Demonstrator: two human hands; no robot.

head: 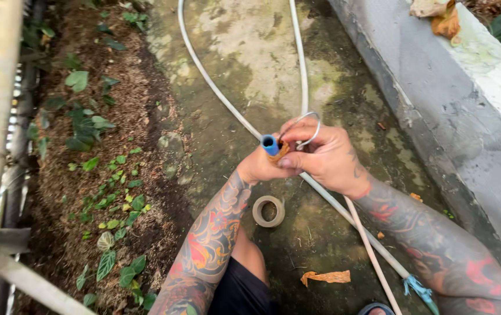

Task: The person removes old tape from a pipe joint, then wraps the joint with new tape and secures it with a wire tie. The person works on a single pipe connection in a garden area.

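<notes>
Near me: torn strip of brown tape [326, 277] on the ground, tape roll [268, 211] flat on the wet concrete below my hands. My left hand [257, 168] is fisted round the white pipe just under its blue end [270, 144]. My right hand [326, 156] pinches a brown tape scrap [279, 153] against that end, wire ring [307, 129] looped over the fingers. Judging by this, the wrap is barely begun: 1 short piece on, end uncovered. Beyond, 2 white hoses [215, 81] run off past the concrete kerb [437, 87].

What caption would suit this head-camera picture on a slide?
Both hands, left hand and right hand, grip a blue-tipped pipe end above a tan tape roll on mossy concrete ground.
</notes>
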